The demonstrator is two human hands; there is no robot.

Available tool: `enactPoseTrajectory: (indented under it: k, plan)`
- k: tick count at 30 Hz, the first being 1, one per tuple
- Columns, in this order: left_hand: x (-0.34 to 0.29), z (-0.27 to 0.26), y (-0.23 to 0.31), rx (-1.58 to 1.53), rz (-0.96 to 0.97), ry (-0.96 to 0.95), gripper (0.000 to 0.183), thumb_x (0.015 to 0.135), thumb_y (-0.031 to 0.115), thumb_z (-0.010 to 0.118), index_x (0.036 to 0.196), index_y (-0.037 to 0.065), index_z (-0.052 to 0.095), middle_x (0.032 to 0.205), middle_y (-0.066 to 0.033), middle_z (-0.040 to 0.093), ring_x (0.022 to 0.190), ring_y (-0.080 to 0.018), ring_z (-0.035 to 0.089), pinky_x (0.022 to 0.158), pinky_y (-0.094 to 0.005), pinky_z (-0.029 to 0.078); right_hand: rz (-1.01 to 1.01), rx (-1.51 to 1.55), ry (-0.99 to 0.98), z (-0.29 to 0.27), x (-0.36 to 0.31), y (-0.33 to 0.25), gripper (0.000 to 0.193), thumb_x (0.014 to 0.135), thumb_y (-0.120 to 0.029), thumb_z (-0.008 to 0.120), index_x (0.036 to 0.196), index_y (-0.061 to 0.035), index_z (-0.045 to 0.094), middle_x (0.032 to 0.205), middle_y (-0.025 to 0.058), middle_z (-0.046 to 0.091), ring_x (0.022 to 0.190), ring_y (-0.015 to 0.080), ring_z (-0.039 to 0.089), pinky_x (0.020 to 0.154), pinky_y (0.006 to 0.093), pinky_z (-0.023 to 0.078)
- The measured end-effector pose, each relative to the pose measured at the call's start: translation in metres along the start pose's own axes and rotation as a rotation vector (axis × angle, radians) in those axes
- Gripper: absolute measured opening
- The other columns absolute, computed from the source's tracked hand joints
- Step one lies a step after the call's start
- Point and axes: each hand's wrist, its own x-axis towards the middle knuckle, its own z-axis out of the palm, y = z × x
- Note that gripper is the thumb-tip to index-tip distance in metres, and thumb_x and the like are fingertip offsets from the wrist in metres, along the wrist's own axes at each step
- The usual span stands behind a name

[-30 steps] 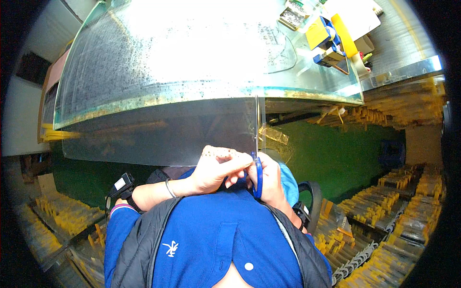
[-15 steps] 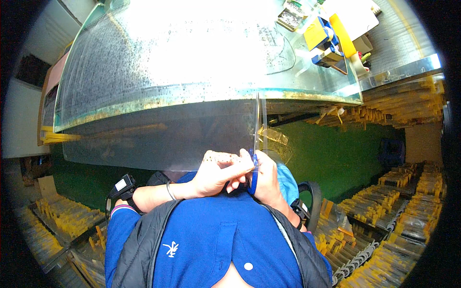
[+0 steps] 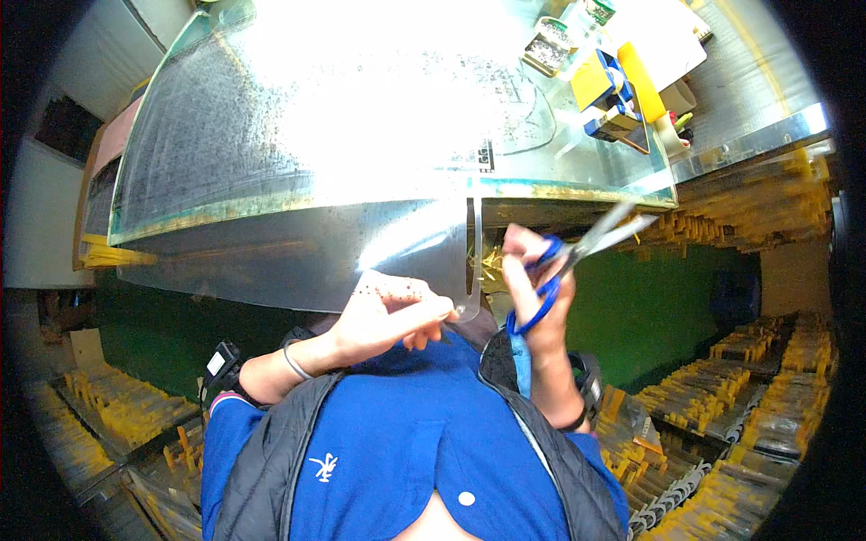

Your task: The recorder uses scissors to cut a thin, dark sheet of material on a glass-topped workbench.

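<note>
My left hand (image 3: 386,311) is closed, thumb against fingers, at the near right corner of a large see-through dark film sheet (image 3: 244,266). The sheet hangs over the front edge of the glass-topped table toward my body. A narrow clear strip (image 3: 477,243) runs along the sheet's right edge, just beyond my left fingertips; whether it is cut loose there I cannot tell. Off to the right, my right hand (image 3: 546,302) grips blue-handled scissors (image 3: 591,245). Their blades are spread apart, point away to the far right and are slightly blurred, clear of the film.
On the glass table (image 3: 577,185), a blue-and-yellow box (image 3: 600,81) and a small speckled container (image 3: 546,45) stand at the far right. Racks with yellow-edged sheets (image 3: 704,379) lie at both sides below. The floor (image 3: 631,298) is green.
My right hand has moved right and away from the film's edge, lifting the scissors out, blades apart. My left hand has shifted slightly left with the film corner.
</note>
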Motion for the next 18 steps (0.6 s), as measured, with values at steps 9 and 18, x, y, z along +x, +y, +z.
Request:
enactPoseTrajectory:
  k: [9,18]
  plan:
    - [-0.023,-0.022,0.166,1.061,1.222,0.295,0.022,0.08,0.013,0.047,0.077,-0.003,0.063,0.066,-0.0137,0.059,0.057,-0.0203,0.057,0.054,-0.0294,0.046,-0.335,-0.082,-0.214,0.02,0.132,-0.047,0.028,0.07,0.0,0.067,0.084,-0.0037,0.044,0.091,0.0161,0.061,0.089,0.0175,0.057,0.08,0.029,0.044]
    - [0.108,-0.099,0.198,0.639,0.64,0.255,0.041,0.093,0.031,0.034,0.106,-0.001,0.056,0.104,-0.0159,0.059,0.098,-0.0224,0.057,0.097,-0.0364,0.035,0.333,0.737,-0.241,0.058,0.035,-0.056,0.014,0.077,-0.008,0.065,0.073,-0.002,0.052,0.071,0.01,0.063,0.061,0.0136,0.06,0.056,0.022,0.046]
